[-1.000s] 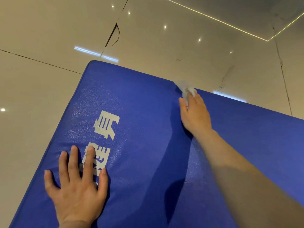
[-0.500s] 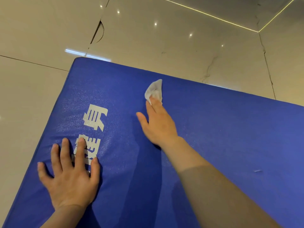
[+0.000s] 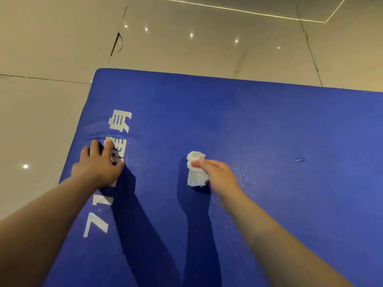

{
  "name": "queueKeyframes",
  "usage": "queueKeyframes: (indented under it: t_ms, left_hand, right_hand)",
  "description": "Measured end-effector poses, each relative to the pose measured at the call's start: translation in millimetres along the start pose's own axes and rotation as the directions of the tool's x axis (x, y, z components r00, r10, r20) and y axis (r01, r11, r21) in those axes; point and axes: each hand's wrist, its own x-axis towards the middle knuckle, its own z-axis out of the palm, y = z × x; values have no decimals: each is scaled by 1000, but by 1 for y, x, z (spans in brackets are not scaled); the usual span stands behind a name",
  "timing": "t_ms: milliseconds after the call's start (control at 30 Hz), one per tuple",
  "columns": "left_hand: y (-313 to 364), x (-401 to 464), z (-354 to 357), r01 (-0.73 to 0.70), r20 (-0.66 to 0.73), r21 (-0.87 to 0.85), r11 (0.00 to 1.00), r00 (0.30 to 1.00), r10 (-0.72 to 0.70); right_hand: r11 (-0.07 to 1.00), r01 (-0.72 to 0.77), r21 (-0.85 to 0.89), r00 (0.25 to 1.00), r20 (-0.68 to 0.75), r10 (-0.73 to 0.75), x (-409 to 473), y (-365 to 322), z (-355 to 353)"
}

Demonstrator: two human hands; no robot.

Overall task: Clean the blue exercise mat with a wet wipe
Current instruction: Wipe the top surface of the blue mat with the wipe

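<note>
The blue exercise mat (image 3: 259, 131) fills most of the view and carries white printed characters along its left side. My right hand (image 3: 217, 176) grips a crumpled white wet wipe (image 3: 195, 169) near the middle of the mat, with the wipe bunched against the mat's surface. My left hand (image 3: 97, 164) rests flat on the mat near its left edge, fingers spread over the white print, and the mat dents a little under it.
Glossy beige floor tiles (image 3: 41, 121) surround the mat at the left and beyond its far edge, with dark cracks and light reflections. A small pale scuff (image 3: 299, 160) marks the mat at the right.
My right hand has drawn the wipe back from the mat's far edge toward the middle and bunched it up. My left hand stayed on the white print.
</note>
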Motion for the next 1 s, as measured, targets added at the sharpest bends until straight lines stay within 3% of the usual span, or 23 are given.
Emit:
queueKeyframes:
  t_ms: [67,133,200,300,400,500,567,633,700,767,1000]
  left_hand:
    - [4,-16,-12,-152,50,293,944,988,144]
    - [18,-49,-11,-381,159,552,742,921,354]
    - [40,-90,4,-575,276,560,596,808,521]
    - [61,-146,39,-724,387,421,547,688,614]
    - [56,-187,80,-735,442,431,523,678,588]
    - [38,-213,109,-698,473,478,532,716,514]
    - [30,-221,122,-648,433,427,631,759,486]
    - [29,-226,130,-617,401,401,677,782,476]
    - [33,-231,135,-598,392,422,682,798,457]
    - [37,-236,137,-581,393,412,703,809,438]
    - [34,-234,134,-601,463,400,692,784,413]
  right_hand:
    - [993,14,120,997,79,-23,-31,8,2]
    - [992,22,121,993,114,-36,-55,23,-5]
    - [1000,-22,10,998,62,21,-65,47,-20]
    - [904,-39,-427,994,-110,-9,-67,85,-40]
    - [757,10,-653,974,-167,-156,-81,109,-50]
    - [600,-13,-800,942,-211,-261,-104,131,-50]
    - [502,110,-858,907,-121,-405,-116,140,-45]
    - [429,262,-865,902,61,-428,-116,143,-42]
    - [426,335,-840,917,187,-353,-107,146,-39]
    - [440,327,-836,929,200,-311,-99,154,-35]
    - [481,111,-870,951,-47,-305,-93,180,-48]
